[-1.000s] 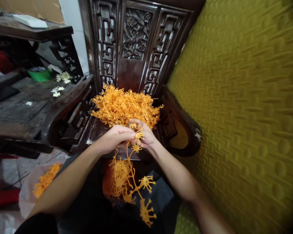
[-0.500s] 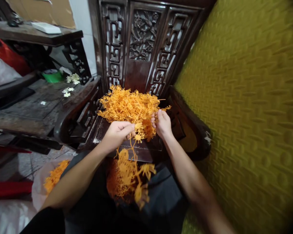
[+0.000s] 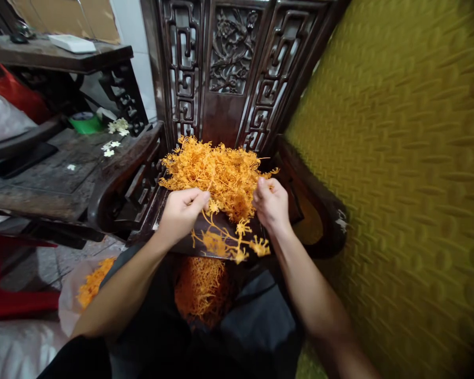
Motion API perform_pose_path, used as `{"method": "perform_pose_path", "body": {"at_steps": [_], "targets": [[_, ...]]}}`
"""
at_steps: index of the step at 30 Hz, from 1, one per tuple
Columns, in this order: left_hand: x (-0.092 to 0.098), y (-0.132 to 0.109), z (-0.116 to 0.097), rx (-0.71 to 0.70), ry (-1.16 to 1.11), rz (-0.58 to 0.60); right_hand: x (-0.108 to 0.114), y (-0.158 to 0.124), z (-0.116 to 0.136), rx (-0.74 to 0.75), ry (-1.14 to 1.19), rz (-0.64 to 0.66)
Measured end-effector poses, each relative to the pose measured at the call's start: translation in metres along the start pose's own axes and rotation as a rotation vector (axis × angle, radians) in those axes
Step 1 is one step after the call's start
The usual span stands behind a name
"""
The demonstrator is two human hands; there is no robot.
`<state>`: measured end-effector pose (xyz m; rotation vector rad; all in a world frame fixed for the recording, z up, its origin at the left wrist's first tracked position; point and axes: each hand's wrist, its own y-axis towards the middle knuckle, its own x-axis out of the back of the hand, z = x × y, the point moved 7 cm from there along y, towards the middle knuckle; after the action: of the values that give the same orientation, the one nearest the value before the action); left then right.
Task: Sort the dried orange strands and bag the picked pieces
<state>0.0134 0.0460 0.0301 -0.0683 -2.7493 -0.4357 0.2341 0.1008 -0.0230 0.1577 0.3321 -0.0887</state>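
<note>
My left hand (image 3: 185, 213) is closed in a pinch on an orange branched sprig (image 3: 240, 242) that looks like plastic, with small spiky tips. The sprig hangs down and to the right from my fingers, in front of the seat edge. My right hand (image 3: 272, 202) is closed like a fist at the right side of a heaped orange pile (image 3: 217, 171); what its fingers hold, if anything, is hidden. That pile of similar sprigs lies on the dark carved wooden chair (image 3: 227, 118). Below, between my legs, is another orange mass (image 3: 203, 289).
A white bag (image 3: 69, 295) with orange pieces stands by my left leg, near a red plastic stool (image 3: 23, 302). Left is a dark wooden seat (image 3: 43, 179) with a green tape roll (image 3: 85, 123) and pale flower pieces (image 3: 109, 147). A yellow textured surface (image 3: 403, 158) rises at right.
My left hand has drawn slightly left and up, and the sprig has swung from hanging low to slanting right. My right hand has shifted a little right, away from the left.
</note>
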Motion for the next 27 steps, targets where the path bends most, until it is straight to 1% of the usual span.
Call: {"method": "perform_pose_path", "body": {"at_steps": [2, 3, 5, 7, 9, 10, 11, 12, 14, 15, 16, 17, 18, 20, 22, 24, 27], "targets": [[0.008, 0.001, 0.005, 0.025, -0.033, -0.031, 0.008, 0.006, 0.001, -0.040, 0.035, 0.015], [0.009, 0.001, 0.007, 0.032, -0.031, -0.025, 0.005, 0.005, 0.001, -0.065, 0.028, 0.058], [0.005, 0.002, 0.010, 0.041, 0.003, 0.010, -0.011, -0.006, 0.001, -0.121, 0.010, 0.184], [-0.002, 0.004, 0.010, 0.030, 0.057, 0.042, -0.034, -0.024, 0.000, -0.176, -0.017, 0.326], [-0.007, 0.004, 0.005, -0.019, 0.122, 0.056, -0.055, -0.040, -0.004, -0.193, -0.121, 0.452], [-0.009, 0.004, 0.001, -0.053, 0.155, 0.059, -0.060, -0.044, -0.005, -0.173, -0.194, 0.483], [-0.008, 0.003, -0.002, -0.087, 0.183, 0.056, -0.061, -0.043, -0.006, -0.137, -0.259, 0.476], [-0.006, 0.003, -0.005, -0.110, 0.202, 0.041, -0.056, -0.038, -0.005, -0.090, -0.290, 0.415], [0.004, 0.002, -0.005, -0.106, 0.195, -0.032, -0.031, -0.019, -0.001, -0.006, -0.212, 0.181], [0.012, 0.002, -0.002, -0.084, 0.165, -0.085, -0.013, -0.009, 0.001, 0.019, -0.105, 0.036], [0.019, 0.001, 0.002, -0.053, 0.119, -0.140, 0.001, -0.001, 0.000, 0.016, -0.016, -0.044], [0.025, 0.002, 0.007, -0.018, 0.058, -0.185, 0.012, 0.006, 0.000, 0.020, 0.031, -0.094], [0.028, 0.002, 0.013, 0.019, -0.008, -0.212, 0.020, 0.011, 0.001, 0.023, 0.057, -0.121], [0.028, 0.005, 0.024, 0.093, -0.124, -0.222, 0.026, 0.014, 0.003, 0.015, 0.038, -0.107], [0.023, 0.009, 0.034, 0.164, -0.203, -0.210, 0.021, 0.010, 0.005, -0.009, 0.005, -0.054], [0.017, 0.012, 0.042, 0.221, -0.268, -0.201, 0.011, 0.002, 0.008, -0.032, 0.001, 0.001], [0.010, 0.016, 0.050, 0.266, -0.364, -0.180, 0.000, -0.010, 0.016, -0.008, 0.032, 0.018]]}}
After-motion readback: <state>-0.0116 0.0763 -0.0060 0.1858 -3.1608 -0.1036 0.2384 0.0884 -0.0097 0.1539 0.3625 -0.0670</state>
